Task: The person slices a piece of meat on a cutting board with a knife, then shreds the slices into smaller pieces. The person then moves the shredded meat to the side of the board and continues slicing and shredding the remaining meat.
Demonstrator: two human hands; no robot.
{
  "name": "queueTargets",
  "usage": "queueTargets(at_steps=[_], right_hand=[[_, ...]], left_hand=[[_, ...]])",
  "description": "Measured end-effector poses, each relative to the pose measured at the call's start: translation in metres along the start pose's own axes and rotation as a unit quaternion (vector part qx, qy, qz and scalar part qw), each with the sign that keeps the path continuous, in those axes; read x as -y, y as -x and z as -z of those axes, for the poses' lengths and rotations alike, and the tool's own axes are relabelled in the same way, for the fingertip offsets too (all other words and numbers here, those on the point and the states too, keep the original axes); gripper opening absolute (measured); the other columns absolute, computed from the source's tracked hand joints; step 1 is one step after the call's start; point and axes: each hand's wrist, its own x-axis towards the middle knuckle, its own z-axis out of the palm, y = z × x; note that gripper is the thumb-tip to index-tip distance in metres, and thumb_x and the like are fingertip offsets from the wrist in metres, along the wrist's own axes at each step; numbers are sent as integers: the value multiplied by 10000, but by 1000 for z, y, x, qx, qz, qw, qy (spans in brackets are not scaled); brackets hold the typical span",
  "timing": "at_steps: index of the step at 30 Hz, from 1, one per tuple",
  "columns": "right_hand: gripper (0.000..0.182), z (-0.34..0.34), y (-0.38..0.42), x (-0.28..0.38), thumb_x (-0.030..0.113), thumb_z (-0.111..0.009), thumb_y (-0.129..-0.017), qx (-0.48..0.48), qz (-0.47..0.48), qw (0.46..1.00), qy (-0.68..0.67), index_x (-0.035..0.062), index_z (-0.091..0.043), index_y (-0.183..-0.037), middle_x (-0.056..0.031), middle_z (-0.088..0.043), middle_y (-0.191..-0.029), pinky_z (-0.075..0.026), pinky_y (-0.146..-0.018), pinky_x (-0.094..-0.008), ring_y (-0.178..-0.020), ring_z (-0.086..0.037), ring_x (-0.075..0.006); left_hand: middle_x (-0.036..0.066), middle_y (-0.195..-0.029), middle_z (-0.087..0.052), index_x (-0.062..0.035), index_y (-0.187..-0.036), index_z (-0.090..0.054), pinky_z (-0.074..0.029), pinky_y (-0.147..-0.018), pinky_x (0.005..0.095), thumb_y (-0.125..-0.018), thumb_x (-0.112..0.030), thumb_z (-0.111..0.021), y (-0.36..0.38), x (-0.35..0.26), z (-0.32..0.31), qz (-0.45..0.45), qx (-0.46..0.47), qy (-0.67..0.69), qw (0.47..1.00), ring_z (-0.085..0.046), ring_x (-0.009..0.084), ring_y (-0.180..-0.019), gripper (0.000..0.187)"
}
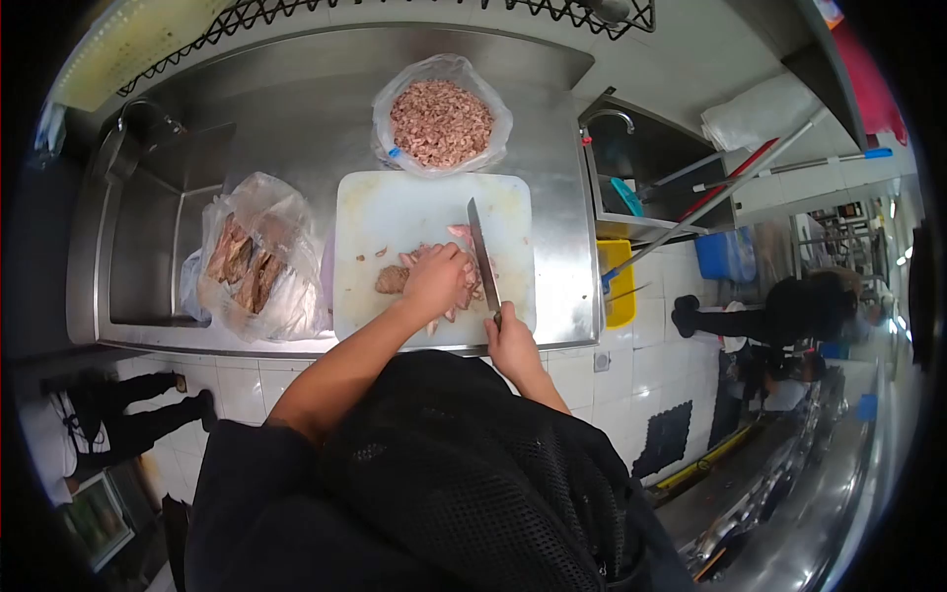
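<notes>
My right hand (513, 344) is wrapped round the handle of a long kitchen knife (481, 249). The blade points away from me over the right half of a white cutting board (370, 209). Close to the left of the blade, my left hand (440, 280) presses down with bent fingers on a piece of brownish meat (393, 280); its fingertips are partly hidden. Small cut bits of meat lie around the fingers and beside the blade. Behind the board stands a clear plastic bag (501, 116) with its mouth spread, full of chopped meat (441, 122).
Left of the board, an open plastic bag (296, 247) holds large pieces of cooked-looking meat (232, 255). Sinks lie at the counter's left and right. A yellow bucket (619, 286) and mop poles stand at right. One person (789, 308) is at right, another (118, 414) at left.
</notes>
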Motion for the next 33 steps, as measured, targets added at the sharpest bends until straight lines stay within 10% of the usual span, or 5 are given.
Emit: queueTargets(at_steps=[10,15,33], right_hand=[[317,31,25,2,231,-673,-1007,-58,-28,990,-124,12,-528,-1184,-341,-700,-904,-518,-756,-616,-916,-666,-575],[298,34,44,-17,198,-679,-1014,-110,-42,985,-129,3,-563,-1209,-282,-714,-859,-530,-722,-530,-833,-703,-506],[282,37,-7,-5,210,-626,-1010,-32,7,998,48,14,-470,-1139,-310,-713,-884,-543,-777,-631,-874,-692,-542]], left_hand=[[221,-1150,-617,-4,-1048,-698,-529,-944,520,-878,-17,-648,-68,31,-13,152,-39,-13,988,-638,440,-1055,178],[220,-1041,-650,-14,-990,-733,-535,-906,494,-893,-14,-625,-83,26,-43,14,75,80,994,-655,445,-998,145],[167,-1008,-639,10,-963,-692,-528,-912,472,-855,-20,-608,-60,12,-48,-19,35,45,998,-609,397,-997,140]])
